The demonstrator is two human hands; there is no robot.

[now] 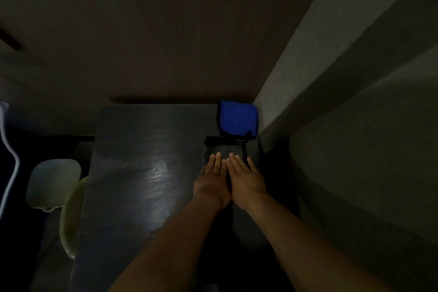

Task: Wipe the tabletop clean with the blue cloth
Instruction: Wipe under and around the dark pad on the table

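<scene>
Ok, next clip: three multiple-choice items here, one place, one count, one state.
1. Where is the blue cloth? A) far right corner of the tabletop B) near left edge C) on the floor
2. How many hands touch the cloth? A) none B) one C) two
3. How are the left hand and right hand held? A) fists B) flat, fingers straight C) gripping the cloth
Answers: 1 A, it sits at that corner; 2 A, a gap separates both hands from it; 3 B, fingers extended side by side.

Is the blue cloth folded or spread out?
Folded, it appears: the blue cloth lies as a small compact square at the far right corner of the tabletop.
</scene>
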